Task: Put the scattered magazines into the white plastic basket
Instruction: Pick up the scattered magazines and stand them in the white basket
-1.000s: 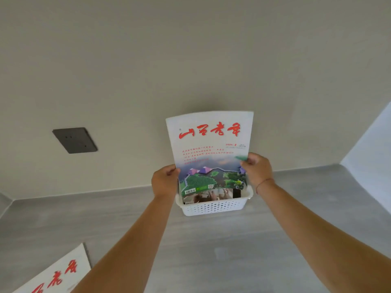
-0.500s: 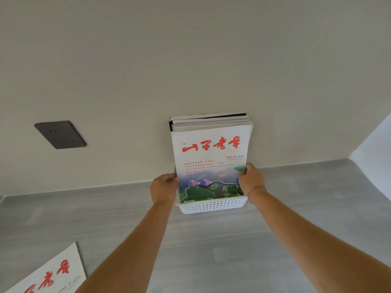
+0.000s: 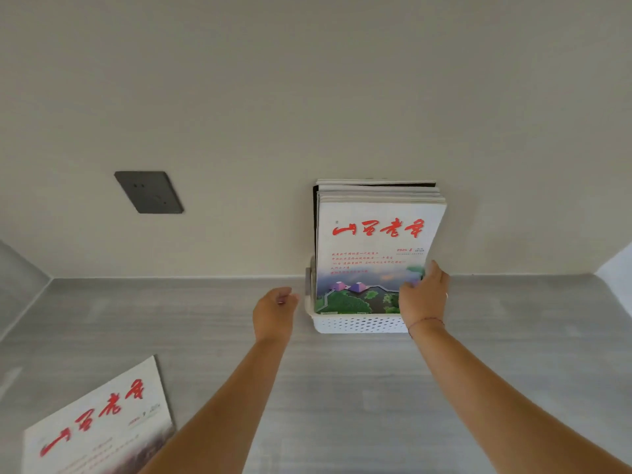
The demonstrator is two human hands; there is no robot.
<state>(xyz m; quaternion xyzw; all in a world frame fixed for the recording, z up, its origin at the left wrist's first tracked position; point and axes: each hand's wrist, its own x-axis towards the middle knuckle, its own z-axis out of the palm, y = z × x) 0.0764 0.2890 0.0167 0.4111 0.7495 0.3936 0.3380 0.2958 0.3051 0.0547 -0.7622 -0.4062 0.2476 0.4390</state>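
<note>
Pinching the front magazine (image 3: 372, 254) in the white plastic basket (image 3: 359, 323), your right hand (image 3: 423, 295) is seating it; your left hand (image 3: 273, 311) is hanging loose and empty; next you're likely reaching for the loose magazine (image 3: 99, 422) at seven o'clock.

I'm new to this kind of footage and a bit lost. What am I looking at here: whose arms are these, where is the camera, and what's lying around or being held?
No machine here: a person's two bare arms, filmed by a wide-angle camera worn on their head, looking forward and down. The grey surface meets a pale wall with a dark wall socket. Against the wall sits a white plastic basket with magazines standing upright in it. The right hand rests on the front magazine, the one with red lettering, fingers on its cover; a full grip is hard to confirm. The left hand is beside the basket, holding nothing. Another magazine lies flat at lower left, not yet put away.
</note>
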